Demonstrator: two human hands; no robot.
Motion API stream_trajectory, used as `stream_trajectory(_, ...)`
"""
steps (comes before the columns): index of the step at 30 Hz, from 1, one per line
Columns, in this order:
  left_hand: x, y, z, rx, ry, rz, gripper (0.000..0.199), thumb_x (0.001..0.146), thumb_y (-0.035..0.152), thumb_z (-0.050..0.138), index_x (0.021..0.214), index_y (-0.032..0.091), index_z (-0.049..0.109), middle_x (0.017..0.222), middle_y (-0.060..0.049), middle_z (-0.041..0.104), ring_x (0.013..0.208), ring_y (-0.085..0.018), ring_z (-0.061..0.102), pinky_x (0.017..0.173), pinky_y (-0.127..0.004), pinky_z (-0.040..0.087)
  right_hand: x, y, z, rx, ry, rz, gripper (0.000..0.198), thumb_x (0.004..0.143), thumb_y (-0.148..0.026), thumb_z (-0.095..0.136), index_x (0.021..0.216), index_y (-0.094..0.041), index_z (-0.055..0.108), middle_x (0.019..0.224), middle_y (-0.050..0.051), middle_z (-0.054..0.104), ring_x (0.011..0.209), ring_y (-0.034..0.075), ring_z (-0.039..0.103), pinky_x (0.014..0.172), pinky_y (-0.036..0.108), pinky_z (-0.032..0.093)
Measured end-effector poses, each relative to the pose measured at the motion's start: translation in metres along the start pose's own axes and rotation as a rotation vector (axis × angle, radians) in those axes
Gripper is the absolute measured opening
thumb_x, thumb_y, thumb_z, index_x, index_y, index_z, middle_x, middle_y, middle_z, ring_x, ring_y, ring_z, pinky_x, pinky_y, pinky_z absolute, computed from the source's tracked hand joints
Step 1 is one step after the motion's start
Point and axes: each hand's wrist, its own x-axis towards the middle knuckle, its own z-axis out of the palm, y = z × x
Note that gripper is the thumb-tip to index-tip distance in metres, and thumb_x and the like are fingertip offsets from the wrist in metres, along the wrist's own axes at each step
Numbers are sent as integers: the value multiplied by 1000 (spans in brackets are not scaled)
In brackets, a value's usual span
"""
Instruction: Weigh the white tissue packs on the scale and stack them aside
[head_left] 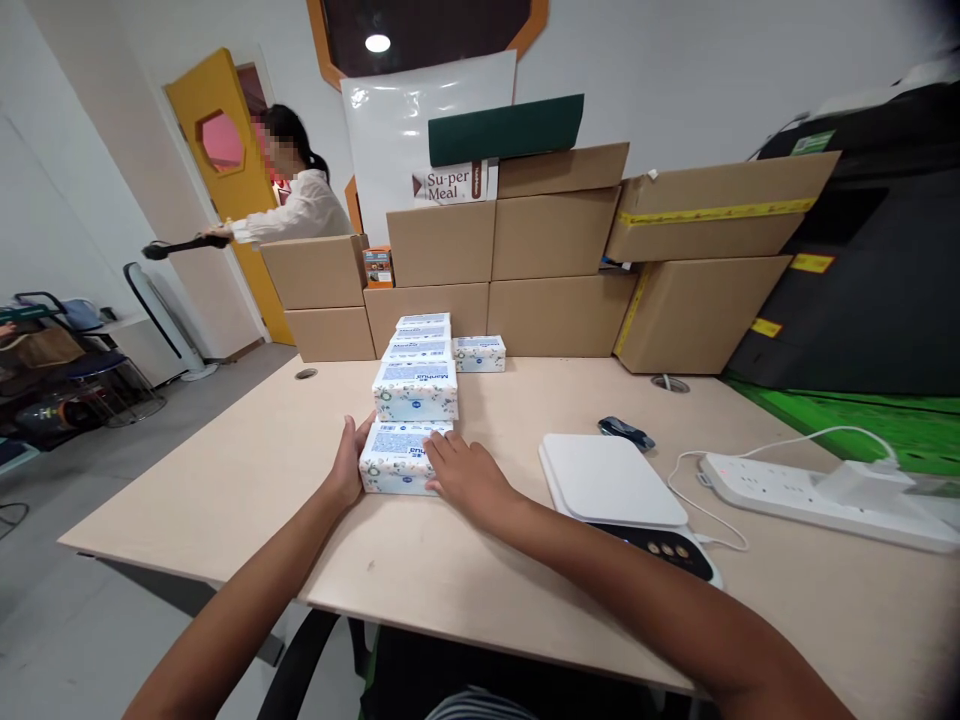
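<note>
The nearest tissue pack (pixel 397 472), white with blue print and small flowers, lies flat on the table between my two hands. My left hand (pixel 349 462) presses along its left side, thumb up. From the right, my right hand (pixel 466 478) grips the same pack, its fingers over the top right corner and right side. Directly behind stands another tissue pack (pixel 416 390), higher than the near one. More packs (pixel 421 335) continue away from me in a line, and a single tissue pack (pixel 480 355) sits to the right of the far end.
Cardboard boxes (pixel 555 315) wall off the table's (pixel 247 460) back edge. To my right are a white kitchen scale (pixel 611 480), a dark small bundle (pixel 626 433) and a power strip (pixel 810 495) with a white cable. A person (pixel 304 205) holding a black long-handled object stands beyond the boxes.
</note>
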Motion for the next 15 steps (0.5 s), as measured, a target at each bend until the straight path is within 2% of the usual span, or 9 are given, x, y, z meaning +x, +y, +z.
stream_trajectory(2,0,1,-1,-33,18,-11,87,107,76,40,170,15,44,150,-19,73,138,-39,72,123,-55,51,-1,5,-1,14,45,-24,56,103,-45,72,148,-12,64,153,23,68,134,37,67,90,44,64)
stream_trajectory(4,-1,3,-4,-75,71,-42,87,110,73,34,173,14,38,153,-21,70,140,-39,70,124,-56,50,-2,17,-1,116,204,-69,43,106,-51,66,132,-17,73,136,17,78,121,31,73,90,41,63)
stream_trajectory(6,-1,6,-6,-111,156,-84,84,112,70,28,174,13,34,157,-22,66,144,-39,68,126,-57,48,-1,38,-1,241,412,-92,32,111,-45,57,107,-21,78,106,10,84,98,24,76,85,36,62)
stream_trajectory(7,-1,7,-6,-122,204,-103,83,113,68,26,174,12,34,159,-22,64,145,-39,66,126,-58,47,1,53,0,282,496,-82,34,113,-40,52,97,-22,77,93,8,82,88,22,75,81,36,61)
stream_trajectory(9,-1,9,-6,-140,284,-131,82,113,68,24,172,13,37,162,-23,61,148,-40,64,126,-59,47,12,88,2,273,552,-14,38,113,-32,46,90,-22,75,83,7,77,80,22,72,78,37,59)
stream_trajectory(11,0,11,-3,-156,354,-139,81,113,68,24,170,14,41,164,-23,59,150,-40,62,125,-61,49,32,129,7,224,514,69,31,111,-33,50,96,-21,76,93,11,79,90,26,73,83,41,59)
stream_trajectory(13,1,13,2,-165,442,-130,80,113,66,22,167,13,45,165,-23,58,151,-39,61,124,-61,50,59,170,16,190,430,136,22,106,-35,62,109,-20,77,114,16,80,107,31,74,92,45,60)
stream_trajectory(15,3,16,7,-169,532,-126,77,114,63,20,164,11,48,163,-22,59,151,-38,61,124,-60,51,91,206,28,166,321,198,29,102,-38,71,122,-17,75,134,20,75,122,35,72,100,48,60)
